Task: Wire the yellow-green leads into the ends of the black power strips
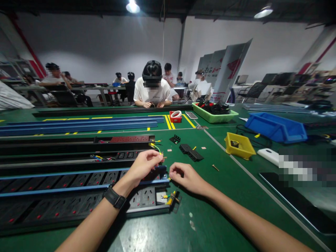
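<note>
My left hand, with a black wristband, is closed in a pinch above the end of a blue-edged socket strip. At its fingertips show a green-yellow wire and a small brass-coloured screw; which of them it grips I cannot tell. Beside that strip's end, my right hand pinches a small yellow wire end, mostly covered by the fingers. Nearer me lies a black socket strip, with yellow-green wires and a small bracket at its end.
Black end pieces, a bracket and a loose screw lie ahead. Rightward are a yellow bin, blue bin, green basket and phone. Blue rails lie beyond; a co-worker sits opposite.
</note>
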Demonstrator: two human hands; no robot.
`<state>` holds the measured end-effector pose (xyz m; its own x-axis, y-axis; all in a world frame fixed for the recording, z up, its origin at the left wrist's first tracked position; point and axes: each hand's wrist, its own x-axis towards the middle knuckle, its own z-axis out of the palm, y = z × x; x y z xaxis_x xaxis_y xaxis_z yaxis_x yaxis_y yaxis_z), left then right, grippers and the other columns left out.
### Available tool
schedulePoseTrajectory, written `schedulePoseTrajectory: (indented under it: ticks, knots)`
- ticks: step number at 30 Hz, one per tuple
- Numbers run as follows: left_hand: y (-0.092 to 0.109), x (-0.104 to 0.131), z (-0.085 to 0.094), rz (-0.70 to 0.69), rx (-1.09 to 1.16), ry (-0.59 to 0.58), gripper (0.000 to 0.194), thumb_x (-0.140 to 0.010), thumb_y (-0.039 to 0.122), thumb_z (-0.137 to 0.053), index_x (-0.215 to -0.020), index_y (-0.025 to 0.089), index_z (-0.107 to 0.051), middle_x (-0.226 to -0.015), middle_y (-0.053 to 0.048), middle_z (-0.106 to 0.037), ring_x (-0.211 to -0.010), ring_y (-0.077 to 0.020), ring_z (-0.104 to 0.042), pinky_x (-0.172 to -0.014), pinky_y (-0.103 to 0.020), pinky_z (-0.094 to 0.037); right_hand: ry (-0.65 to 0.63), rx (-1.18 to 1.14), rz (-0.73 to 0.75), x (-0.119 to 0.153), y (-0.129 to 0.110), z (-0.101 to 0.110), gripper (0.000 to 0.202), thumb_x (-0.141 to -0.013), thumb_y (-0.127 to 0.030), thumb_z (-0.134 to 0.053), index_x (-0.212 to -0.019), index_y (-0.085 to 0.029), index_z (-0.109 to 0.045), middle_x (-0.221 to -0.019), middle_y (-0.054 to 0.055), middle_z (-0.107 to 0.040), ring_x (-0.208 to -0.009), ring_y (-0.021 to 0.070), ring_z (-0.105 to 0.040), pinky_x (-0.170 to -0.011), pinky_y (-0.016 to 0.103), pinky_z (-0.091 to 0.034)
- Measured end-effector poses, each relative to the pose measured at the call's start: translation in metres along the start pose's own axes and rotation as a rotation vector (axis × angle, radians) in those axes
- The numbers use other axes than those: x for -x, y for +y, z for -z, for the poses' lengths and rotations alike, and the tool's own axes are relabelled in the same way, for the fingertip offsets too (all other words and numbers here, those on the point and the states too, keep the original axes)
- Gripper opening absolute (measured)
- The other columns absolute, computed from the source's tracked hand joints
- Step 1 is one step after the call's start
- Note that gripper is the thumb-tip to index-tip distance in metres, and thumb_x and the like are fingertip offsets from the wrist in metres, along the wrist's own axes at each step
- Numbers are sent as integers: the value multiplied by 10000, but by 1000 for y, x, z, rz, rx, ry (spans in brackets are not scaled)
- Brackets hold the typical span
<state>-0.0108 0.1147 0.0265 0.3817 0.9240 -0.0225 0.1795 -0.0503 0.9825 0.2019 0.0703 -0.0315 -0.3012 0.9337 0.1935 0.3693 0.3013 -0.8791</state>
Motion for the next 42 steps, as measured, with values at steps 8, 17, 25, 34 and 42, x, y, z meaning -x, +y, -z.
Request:
schedulePoseTrajectory:
  ticks: [8,17,25,34,42]
  knots:
    - [-11,-3,-4,-48,-88,-25,326,-762,478,-758,-804,164,-681,-747,-30,-685,-667,-159,-595,-631,-269,-453,-26,-103,-81,5,3,3,316,-868,-434,-760,-1060,-219,-630,-730,-33,-630,-579,123,-476,-542,234,-323]
    - [-11,-3,-4,-65,-106,-6,286,-791,439,-731,-837,157,-713,-762,-44,-716,-650,-152,-587,-615,-263,-443,-16,0,-42,2,4,-1,176,-877,-369,-730,-877,-192,-729,-731,0,-652,-637,147,-530,-591,258,-378]
    - [-7,-4,-2,-31,-59,72,306,-753,439,-751,-870,161,-699,-770,-29,-723,-657,-140,-578,-604,-249,-414,-57,-31,14,3,4,1,188,-864,-353,-737,-862,-167,-710,-718,-9,-621,-631,133,-520,-588,243,-392]
    - [-10,-4,-2,-43,-51,57,276,-757,404,-742,-858,153,-690,-829,-45,-738,-746,-157,-639,-701,-266,-465,-73,33,-37,2,5,1,185,-864,-338,-713,-889,-155,-728,-732,3,-657,-633,135,-528,-590,242,-381]
    - [-14,-5,-4,-51,-44,-2,245,-761,374,-753,-838,153,-677,-794,-33,-719,-714,-151,-640,-673,-260,-473,-64,80,-34,2,5,1,184,-905,-346,-675,-891,-168,-722,-765,-1,-672,-664,138,-535,-607,243,-350]
